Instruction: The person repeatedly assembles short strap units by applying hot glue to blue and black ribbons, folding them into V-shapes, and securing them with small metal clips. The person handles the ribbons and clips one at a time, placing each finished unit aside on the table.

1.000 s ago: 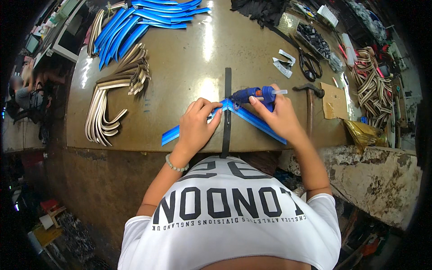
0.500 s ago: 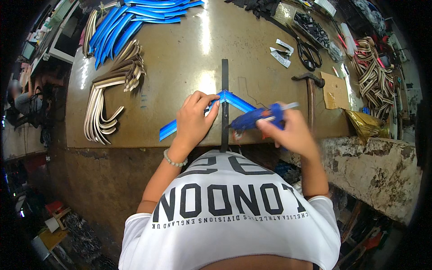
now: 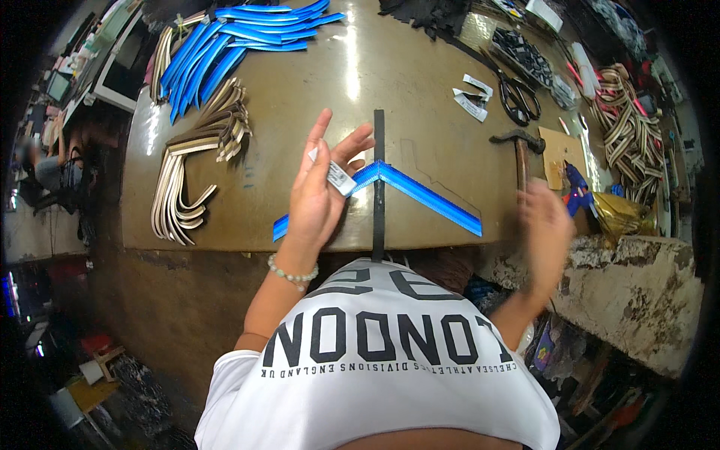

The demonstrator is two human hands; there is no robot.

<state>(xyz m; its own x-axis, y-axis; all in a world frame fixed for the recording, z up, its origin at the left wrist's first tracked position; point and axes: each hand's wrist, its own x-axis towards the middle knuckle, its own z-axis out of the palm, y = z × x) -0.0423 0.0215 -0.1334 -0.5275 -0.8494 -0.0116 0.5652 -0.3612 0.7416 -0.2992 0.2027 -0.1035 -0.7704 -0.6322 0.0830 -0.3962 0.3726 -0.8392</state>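
A folded blue ribbed strip [image 3: 431,199] lies in an inverted V on the brown table. At its peak it meets a straight black strip [image 3: 379,135] that runs toward me, with a dark shiny line along it below the peak. My left hand [image 3: 315,195] is raised over the strip's left arm, index finger pointing up, with a small white printed label [image 3: 340,177] held among its fingers. My right hand [image 3: 544,225], smeared by motion, is at the handle end of the hammer [image 3: 523,159]; whether it grips the handle cannot be made out. The blue glue gun [image 3: 577,187] lies just beyond it.
Bundles of blue strips [image 3: 247,34] and cream-brown strips [image 3: 180,169] lie on the left. Scissors [image 3: 519,97], loose white labels [image 3: 472,99], a cardboard piece [image 3: 561,154], a gold pouch [image 3: 622,214] and striped strips [image 3: 626,135] lie on the right.
The glue gun has left my right hand and now lies on the right of the table. That hand has moved right, to the hammer. My left hand has lifted and turned, showing the label.
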